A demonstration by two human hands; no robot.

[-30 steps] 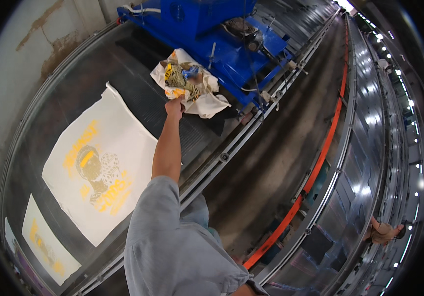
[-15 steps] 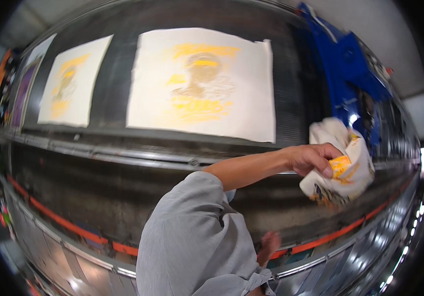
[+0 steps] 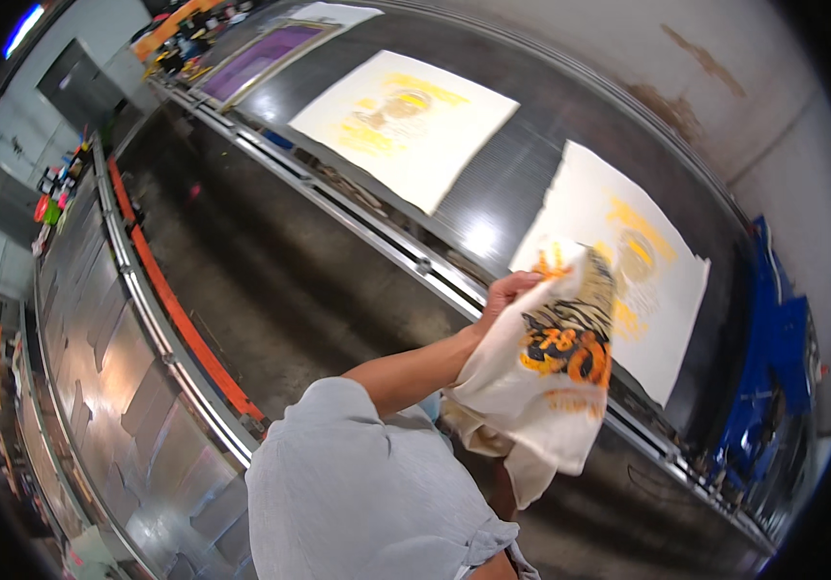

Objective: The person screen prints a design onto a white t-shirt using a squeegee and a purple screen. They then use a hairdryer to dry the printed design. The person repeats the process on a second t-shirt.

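My left hand reaches across to the right with its fingers closed on the upper edge of a printed cloth. The cloth is off-white, with a black, grey and orange print, and hangs down in loose folds. It overlaps the near corner of a white printed sheet lying on the long dark table. My right forearm shows below the hanging cloth, and the cloth hides my right hand. Farther left on the table lies another white sheet with a matching yellow and brown print.
A purple screen in a frame lies at the table's far left end. A metal rail edges the table. Blue machinery stands at the right. Across the aisle, an orange-red rail borders a second metal-topped table.
The view has swung round toward the left. My left hand has brought the cloth from the far right to near the middle; bunched before, it now hangs more spread out, showing its print.
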